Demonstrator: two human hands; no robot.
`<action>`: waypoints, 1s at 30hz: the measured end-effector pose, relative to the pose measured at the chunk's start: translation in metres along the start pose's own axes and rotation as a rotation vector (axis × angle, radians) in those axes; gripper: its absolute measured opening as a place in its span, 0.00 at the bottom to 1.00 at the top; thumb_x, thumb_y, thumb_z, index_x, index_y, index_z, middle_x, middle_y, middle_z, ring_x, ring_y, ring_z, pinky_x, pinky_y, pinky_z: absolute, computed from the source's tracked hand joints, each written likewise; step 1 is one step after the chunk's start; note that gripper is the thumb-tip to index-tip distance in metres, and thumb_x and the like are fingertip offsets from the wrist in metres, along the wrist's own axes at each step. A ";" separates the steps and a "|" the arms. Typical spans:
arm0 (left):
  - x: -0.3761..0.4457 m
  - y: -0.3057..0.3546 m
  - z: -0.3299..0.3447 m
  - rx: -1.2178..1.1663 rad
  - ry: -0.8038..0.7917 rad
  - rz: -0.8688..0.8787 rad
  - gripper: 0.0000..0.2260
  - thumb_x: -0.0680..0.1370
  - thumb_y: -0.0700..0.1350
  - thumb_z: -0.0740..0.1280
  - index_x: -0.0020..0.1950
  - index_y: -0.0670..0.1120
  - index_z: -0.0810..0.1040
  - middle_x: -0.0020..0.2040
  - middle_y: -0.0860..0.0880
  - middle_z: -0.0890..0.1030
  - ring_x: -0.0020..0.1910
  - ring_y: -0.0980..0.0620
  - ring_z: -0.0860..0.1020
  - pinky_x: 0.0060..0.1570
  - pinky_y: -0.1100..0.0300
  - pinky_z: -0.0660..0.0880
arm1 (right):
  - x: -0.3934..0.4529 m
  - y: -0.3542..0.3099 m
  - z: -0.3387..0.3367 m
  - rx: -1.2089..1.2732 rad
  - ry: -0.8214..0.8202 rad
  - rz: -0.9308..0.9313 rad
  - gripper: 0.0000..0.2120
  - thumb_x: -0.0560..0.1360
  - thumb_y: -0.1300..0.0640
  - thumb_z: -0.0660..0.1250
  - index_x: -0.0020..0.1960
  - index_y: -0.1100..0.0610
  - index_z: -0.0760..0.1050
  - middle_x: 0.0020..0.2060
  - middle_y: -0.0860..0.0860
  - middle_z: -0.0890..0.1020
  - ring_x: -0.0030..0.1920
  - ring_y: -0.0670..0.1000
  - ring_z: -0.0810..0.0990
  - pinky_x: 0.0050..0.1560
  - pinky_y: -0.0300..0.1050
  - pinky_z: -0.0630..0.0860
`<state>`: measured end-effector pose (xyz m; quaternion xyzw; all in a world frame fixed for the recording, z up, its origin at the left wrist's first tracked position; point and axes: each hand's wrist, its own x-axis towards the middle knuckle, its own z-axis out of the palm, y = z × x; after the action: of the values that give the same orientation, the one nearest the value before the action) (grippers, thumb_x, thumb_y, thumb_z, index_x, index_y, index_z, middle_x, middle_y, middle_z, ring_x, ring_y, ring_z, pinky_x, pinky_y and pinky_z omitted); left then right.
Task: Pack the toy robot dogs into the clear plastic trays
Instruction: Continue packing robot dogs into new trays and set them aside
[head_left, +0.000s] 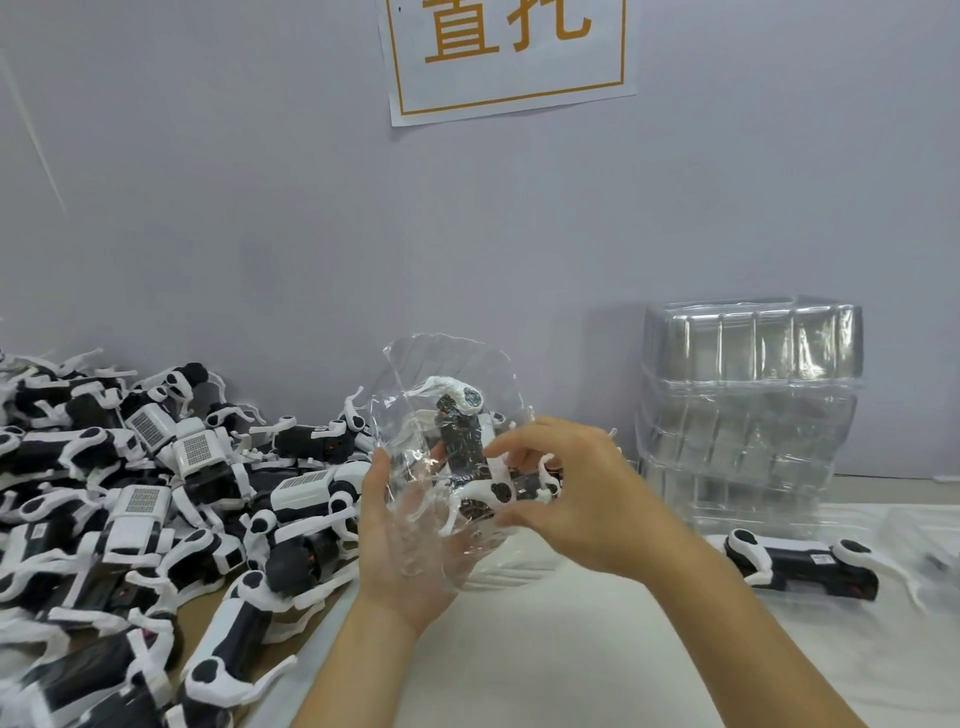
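The toy robot dog (470, 457) at frame centre is black in the body with white legs, each white hip marked by a black oval patch; the tray (447, 374) around it is clear and glinting. The heap of dogs (156, 499) at lower left repeats the black-and-white scheme, some with white panels bearing a fine grey grid (speaker-like dots). The stack of trays (748, 410) at right is transparent. The wall (260, 208) is pale lavender-grey; the sign (506, 52) at top is white with orange characters and border.
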<state>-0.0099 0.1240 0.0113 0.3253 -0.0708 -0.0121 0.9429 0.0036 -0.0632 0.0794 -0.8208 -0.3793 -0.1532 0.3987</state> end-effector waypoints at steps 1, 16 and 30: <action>0.000 0.001 0.001 0.004 0.009 0.000 0.36 0.70 0.70 0.69 0.72 0.50 0.75 0.72 0.40 0.72 0.71 0.33 0.69 0.72 0.32 0.56 | 0.000 0.003 -0.003 0.024 0.026 0.006 0.15 0.67 0.59 0.80 0.51 0.47 0.83 0.42 0.41 0.79 0.46 0.37 0.77 0.47 0.25 0.70; -0.012 0.016 0.026 0.260 0.104 0.089 0.26 0.72 0.60 0.69 0.62 0.44 0.82 0.59 0.40 0.82 0.51 0.44 0.82 0.60 0.44 0.78 | -0.003 0.036 -0.010 0.080 0.302 0.153 0.09 0.75 0.61 0.71 0.44 0.48 0.85 0.37 0.41 0.84 0.40 0.42 0.79 0.40 0.30 0.72; -0.004 0.013 0.044 1.925 0.085 0.443 0.29 0.57 0.75 0.66 0.54 0.65 0.74 0.66 0.62 0.68 0.68 0.60 0.63 0.69 0.56 0.56 | -0.002 0.032 -0.021 0.543 0.279 0.372 0.14 0.79 0.42 0.63 0.63 0.41 0.76 0.61 0.43 0.79 0.59 0.39 0.77 0.56 0.39 0.74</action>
<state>-0.0205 0.1078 0.0525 0.9327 -0.0757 0.2392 0.2590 0.0268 -0.0932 0.0747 -0.7112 -0.1923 -0.0823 0.6712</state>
